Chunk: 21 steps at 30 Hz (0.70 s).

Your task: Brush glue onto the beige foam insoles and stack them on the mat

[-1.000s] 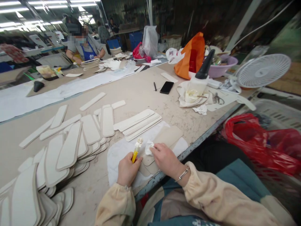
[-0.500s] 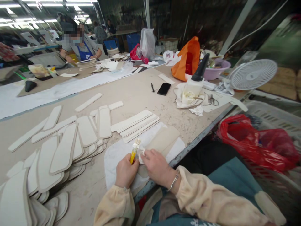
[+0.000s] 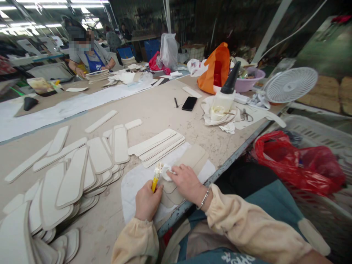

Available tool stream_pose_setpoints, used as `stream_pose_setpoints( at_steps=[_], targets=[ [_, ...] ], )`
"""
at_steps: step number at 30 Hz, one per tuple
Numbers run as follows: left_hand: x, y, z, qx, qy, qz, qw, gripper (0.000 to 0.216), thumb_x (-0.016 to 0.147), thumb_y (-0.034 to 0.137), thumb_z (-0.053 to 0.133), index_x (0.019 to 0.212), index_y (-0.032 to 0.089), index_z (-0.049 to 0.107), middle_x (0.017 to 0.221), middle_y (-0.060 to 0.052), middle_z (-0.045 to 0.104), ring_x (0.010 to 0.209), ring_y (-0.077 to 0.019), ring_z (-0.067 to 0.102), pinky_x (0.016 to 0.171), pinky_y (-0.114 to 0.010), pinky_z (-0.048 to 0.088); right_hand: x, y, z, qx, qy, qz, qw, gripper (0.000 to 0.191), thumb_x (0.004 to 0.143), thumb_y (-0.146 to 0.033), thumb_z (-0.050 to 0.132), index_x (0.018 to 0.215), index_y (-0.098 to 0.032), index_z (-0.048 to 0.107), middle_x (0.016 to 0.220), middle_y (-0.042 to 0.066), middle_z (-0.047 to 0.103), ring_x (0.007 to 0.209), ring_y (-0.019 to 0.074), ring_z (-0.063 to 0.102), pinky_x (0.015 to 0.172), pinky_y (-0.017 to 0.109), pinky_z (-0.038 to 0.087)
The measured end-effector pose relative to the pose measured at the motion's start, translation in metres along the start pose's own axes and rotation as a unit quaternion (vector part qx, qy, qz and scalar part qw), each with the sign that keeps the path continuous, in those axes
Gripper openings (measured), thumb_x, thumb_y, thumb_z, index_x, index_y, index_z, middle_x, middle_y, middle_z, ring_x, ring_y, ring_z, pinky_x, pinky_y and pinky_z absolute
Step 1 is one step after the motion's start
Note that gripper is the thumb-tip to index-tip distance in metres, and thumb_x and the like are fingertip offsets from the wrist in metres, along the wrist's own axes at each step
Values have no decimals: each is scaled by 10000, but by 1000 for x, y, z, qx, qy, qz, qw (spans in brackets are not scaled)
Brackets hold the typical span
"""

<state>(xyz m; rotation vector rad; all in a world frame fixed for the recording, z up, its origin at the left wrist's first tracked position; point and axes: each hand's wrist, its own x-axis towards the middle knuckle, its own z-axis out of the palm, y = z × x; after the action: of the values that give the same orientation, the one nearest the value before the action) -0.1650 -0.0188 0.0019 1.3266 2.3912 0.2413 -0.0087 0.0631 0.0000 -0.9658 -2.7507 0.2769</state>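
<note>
My left hand (image 3: 148,200) is closed round the yellow handle of a brush (image 3: 155,182), its pale, caked bristles pointing up and away from me. Beside the bristles, my right hand (image 3: 187,183) pinches a crumpled white tissue (image 3: 166,173), which touches or nearly touches the brush head. Beneath both hands lies a white sheet (image 3: 130,187) at the table's edge. On that sheet rest flat beige panels (image 3: 194,157) with rounded corners, partly covered by my right hand. Just beyond is a neat row of overlapping cream strips (image 3: 162,145).
Many rounded cream panels (image 3: 73,178) overlap on the left. Farther off lie a phone (image 3: 189,103), a glue bottle with black nozzle (image 3: 225,99), scissors (image 3: 245,115) and an orange bag (image 3: 213,69). A fan (image 3: 291,86) and red plastic bag (image 3: 299,165) are right. A co-worker (image 3: 90,58) sits opposite.
My right hand has moved slightly forward with the tissue, up along the brush toward its bristles. The left hand keeps its grip on the brush. The camera view has shifted a little.
</note>
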Motion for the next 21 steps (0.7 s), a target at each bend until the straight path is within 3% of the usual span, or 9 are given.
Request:
stream_pose_setpoints(
  at_steps=[3,7,9,12,15,17,19,21],
  targets=[
    [0,1,0,3,0,-3,1000,229,839,416,472,699,236,455,652,-18,612,659,-198,578,579,-267,304,3,8,-4,-22,5,59,998,293,873,-93,486,1127,-210,572,1015,104,588,886,235,455,699,359,358],
    [0,1,0,9,0,-8,1000,193,844,376,457,709,240,443,651,-18,609,651,-198,577,577,-266,309,-4,-15,1,10,9,-41,999,241,873,-178,535,1112,-187,561,992,92,588,881,229,448,704,363,353],
    [0,1,0,18,-1,-3,1000,187,844,363,449,703,242,428,647,-16,602,649,-197,576,577,-266,310,-9,-18,3,14,10,-53,998,237,881,-194,530,1116,-196,558,999,82,590,892,226,445,720,363,346],
    [0,1,-1,29,-8,0,1000,226,849,406,435,688,249,414,635,-17,597,653,-209,582,577,-272,314,-11,17,-3,-18,16,-1,1000,293,889,-161,504,1171,-226,552,1063,82,593,930,228,447,754,370,330],
    [0,2,-2,31,-11,-7,999,246,852,436,418,688,254,424,632,-20,602,665,-225,593,579,-282,317,-11,74,-16,-69,23,108,992,353,892,-119,467,1211,-237,558,1102,98,591,944,238,452,775,383,314],
    [0,2,-1,30,-10,-11,999,252,851,448,414,690,255,429,634,-22,604,671,-232,597,582,-286,319,-11,92,-22,-90,27,169,981,355,882,-98,455,1193,-220,576,1083,109,594,944,249,456,779,394,311],
    [1,1,-1,25,-11,-10,1000,259,850,455,411,689,254,429,632,-23,604,674,-234,597,587,-289,319,-14,80,-19,-82,36,172,981,342,881,-101,452,1183,-204,574,1060,108,596,940,253,458,793,408,313],
    [2,0,0,17,-15,-6,1000,248,847,443,416,691,251,431,639,-26,607,676,-233,595,590,-289,321,-19,44,-9,-41,42,96,994,318,892,-143,466,1190,-203,558,1047,94,596,934,245,457,830,423,313]
  ],
)
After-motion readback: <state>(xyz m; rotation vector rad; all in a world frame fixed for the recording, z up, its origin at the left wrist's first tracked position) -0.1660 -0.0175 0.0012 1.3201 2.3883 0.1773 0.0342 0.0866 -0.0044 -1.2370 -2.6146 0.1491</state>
